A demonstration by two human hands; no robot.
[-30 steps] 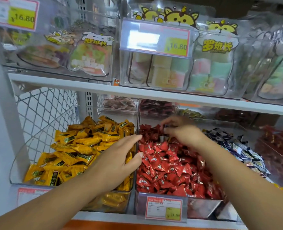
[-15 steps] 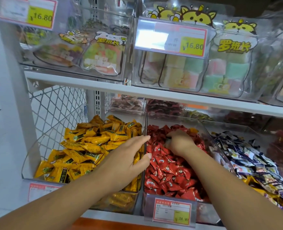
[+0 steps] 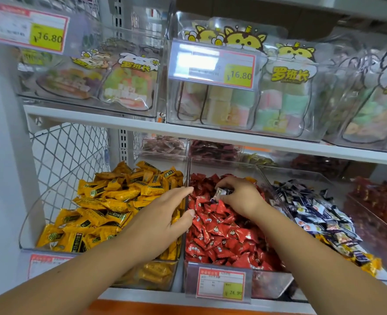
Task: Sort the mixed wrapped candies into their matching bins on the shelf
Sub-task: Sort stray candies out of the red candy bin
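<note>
Silver-and-navy wrapped candy [image 3: 221, 192] sits pinched in the curled fingertips of the right hand [image 3: 241, 197], just above the red candies [image 3: 222, 235] (middle bin). The left hand [image 3: 163, 220] lies flat and empty, fingers straight, over the yellow candies [image 3: 101, 208].

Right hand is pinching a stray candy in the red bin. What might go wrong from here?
1. The right hand pinches the silver-and-dark-blue candy only with its fingers; it may slip and sink among the red candies.
2. The left hand lies across the clear divider; pulling away might drag yellow candies over it.
</note>
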